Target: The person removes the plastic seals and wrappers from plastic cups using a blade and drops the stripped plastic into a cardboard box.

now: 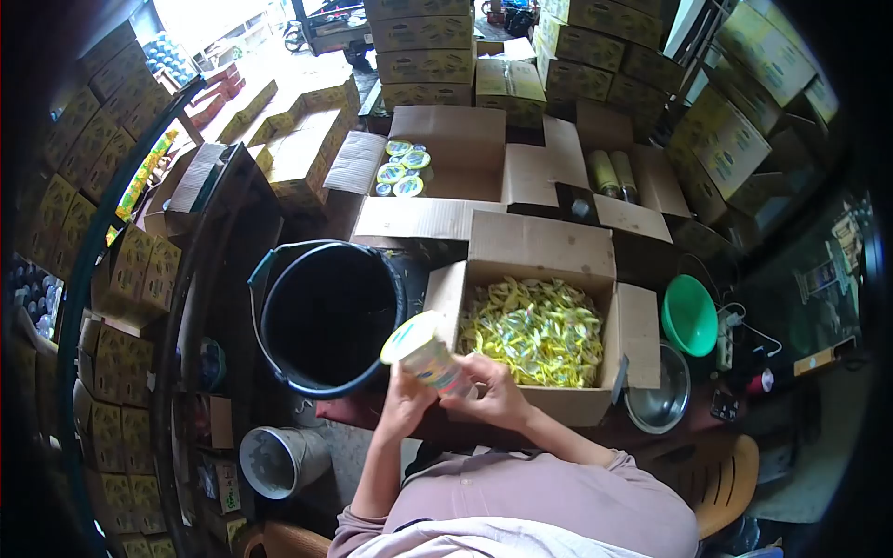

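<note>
Both hands hold a plastic cup [435, 365] with a yellow and white round lid, tilted in front of my chest. My left hand [406, 402] is closed around its left side, while my right hand [495, 392] grips the lower right end. Just beyond the hands stands an open cardboard box [549, 405] filled with small yellow and clear plastic packets [535, 330]. To the left of the cup is a large black bucket [279, 367] with a handle, its inside dark.
Behind, another open carton [423, 220] holds several lidded cups [406, 167]. A third box [633, 219] contains two yellowish cylinders [614, 175]. A green bowl [689, 316] and a metal bowl [659, 395] sit at the right. A whitish bucket [312, 456] stands lower left; stacked cartons surround the area.
</note>
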Motion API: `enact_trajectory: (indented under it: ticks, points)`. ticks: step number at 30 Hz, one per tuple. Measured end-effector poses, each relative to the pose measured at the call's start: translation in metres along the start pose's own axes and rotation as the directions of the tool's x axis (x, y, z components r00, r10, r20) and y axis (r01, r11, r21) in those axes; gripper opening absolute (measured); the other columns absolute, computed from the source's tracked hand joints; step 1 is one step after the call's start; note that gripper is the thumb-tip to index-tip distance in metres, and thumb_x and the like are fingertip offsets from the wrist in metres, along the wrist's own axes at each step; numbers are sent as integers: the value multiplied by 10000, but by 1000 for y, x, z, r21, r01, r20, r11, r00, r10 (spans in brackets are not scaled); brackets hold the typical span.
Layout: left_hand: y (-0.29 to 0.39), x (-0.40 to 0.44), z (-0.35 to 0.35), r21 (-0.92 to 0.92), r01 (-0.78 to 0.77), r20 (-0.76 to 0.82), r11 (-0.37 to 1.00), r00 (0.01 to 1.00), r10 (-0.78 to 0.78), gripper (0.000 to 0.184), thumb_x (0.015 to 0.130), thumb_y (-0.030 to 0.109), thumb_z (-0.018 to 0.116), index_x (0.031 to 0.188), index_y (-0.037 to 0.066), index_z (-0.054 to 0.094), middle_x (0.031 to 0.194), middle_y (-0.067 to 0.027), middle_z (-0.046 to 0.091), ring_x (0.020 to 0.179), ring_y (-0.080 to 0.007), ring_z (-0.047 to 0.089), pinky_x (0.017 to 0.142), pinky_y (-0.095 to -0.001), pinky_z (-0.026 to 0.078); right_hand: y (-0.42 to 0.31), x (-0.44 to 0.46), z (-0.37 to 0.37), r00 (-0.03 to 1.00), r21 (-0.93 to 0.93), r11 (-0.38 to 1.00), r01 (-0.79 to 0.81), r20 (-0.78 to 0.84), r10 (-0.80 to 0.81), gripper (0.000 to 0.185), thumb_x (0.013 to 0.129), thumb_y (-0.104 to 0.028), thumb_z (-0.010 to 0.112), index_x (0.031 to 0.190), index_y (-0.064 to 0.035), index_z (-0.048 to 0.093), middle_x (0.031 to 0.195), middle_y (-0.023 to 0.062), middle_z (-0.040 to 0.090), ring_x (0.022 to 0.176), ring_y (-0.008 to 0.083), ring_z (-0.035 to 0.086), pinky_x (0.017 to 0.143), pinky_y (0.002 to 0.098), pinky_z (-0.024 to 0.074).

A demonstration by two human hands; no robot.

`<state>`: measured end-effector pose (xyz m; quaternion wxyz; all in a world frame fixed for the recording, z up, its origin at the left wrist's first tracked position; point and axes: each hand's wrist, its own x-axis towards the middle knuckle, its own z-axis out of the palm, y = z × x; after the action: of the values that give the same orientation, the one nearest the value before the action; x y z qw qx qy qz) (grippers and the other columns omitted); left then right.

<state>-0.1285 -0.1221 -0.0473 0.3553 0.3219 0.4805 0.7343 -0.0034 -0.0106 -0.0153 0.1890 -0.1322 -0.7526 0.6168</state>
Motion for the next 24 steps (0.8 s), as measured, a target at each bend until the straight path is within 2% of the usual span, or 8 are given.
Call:
enact_trajectory:
  ticks: [3,5,9,13,17,21,22,24]
  points:
    - [-14,-21,11,-105,89,-50,990,994,-95,417,822,107,592,1186,10,412,1046,-136,563,980,-230,562,839,-361,466,5,-34,8,988,-189,970,152,-2,-155,580,665,-236,761,1157,-20,542,914,116,574,898,211,578,789,303,459]
    - [0,-30,21,-151,135,-58,979,988,-145,474,797,314,642,1085,-10,453,873,-102,573,845,-196,590,725,-330,508,15,-55,4,984,-176,969,175,30,-173,572,672,-241,755,1160,-31,543,927,117,579,884,224,581,784,314,461]
    - [3,-31,-4,-100,-59,-188,993,981,39,415,810,237,621,1108,7,447,929,-90,534,839,-188,575,704,-344,523,29,-98,-12,880,-305,952,-38,-461,-112,320,750,-204,688,1002,-29,597,825,111,597,722,192,595,653,295,476]
    - [31,-7,-39,-153,-198,-292,968,945,147,411,793,159,620,1128,-8,452,975,-121,555,853,-201,581,696,-343,522,90,-144,-62,322,-188,926,-328,-944,-78,220,759,-180,684,879,-34,572,682,21,508,579,114,461,559,243,414]
    - [35,23,-81,154,-202,-337,967,909,243,453,781,81,621,1178,-27,432,1053,-143,559,891,-221,590,726,-355,527,170,-181,-116,-191,284,906,-314,-954,232,359,741,-276,720,884,-19,513,778,-14,490,697,76,437,654,215,384]
    - [22,46,-111,340,-148,-346,929,898,270,413,744,0,637,1126,-19,482,968,-118,617,823,-161,608,743,-292,509,217,-200,-136,55,353,919,-174,-929,367,382,736,-226,731,923,11,498,787,14,536,701,86,477,677,203,389]
    - [20,48,-119,403,-91,-340,910,909,242,421,724,-22,646,1116,-10,493,927,-109,633,814,-139,608,744,-268,493,210,-193,-132,-99,336,923,-190,-942,322,358,714,-137,744,932,13,502,805,38,571,704,99,525,682,209,416]
    - [7,50,-137,457,-33,-348,889,913,213,492,691,-5,684,1132,11,465,963,-92,607,839,-133,592,768,-272,474,206,-191,-129,-121,261,963,-73,-960,251,474,671,-73,758,1013,72,465,824,117,629,723,145,594,732,253,468]
